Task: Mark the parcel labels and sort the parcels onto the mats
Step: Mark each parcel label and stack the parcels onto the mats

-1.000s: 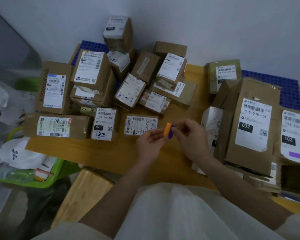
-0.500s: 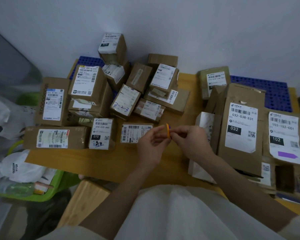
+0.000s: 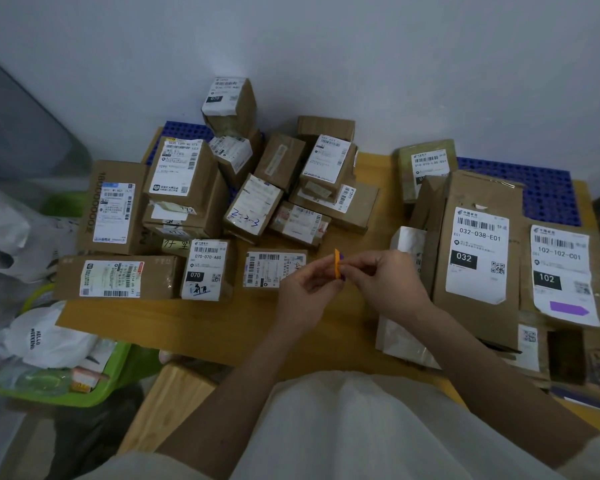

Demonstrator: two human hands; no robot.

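Observation:
My left hand and my right hand meet over the wooden table, both pinching a small orange and purple sticker pad between fingertips. Just behind the pad lies a small parcel with a barcode label. A pile of cardboard parcels fills the back left, partly on a blue mat. At the right stand the tall parcel labelled 032 and the parcel labelled 102, whose label bears a purple arrow sticker. A second blue mat lies behind them.
A green basket with white bags and small items sits low at the left. A wooden stool stands under the table's front edge. A white padded mailer leans against the 032 parcel. The wall rises close behind the parcels.
The view has tilted up a little. My hands stay together on the sticker pad, which has turned edge-on; both hands have shifted slightly right.

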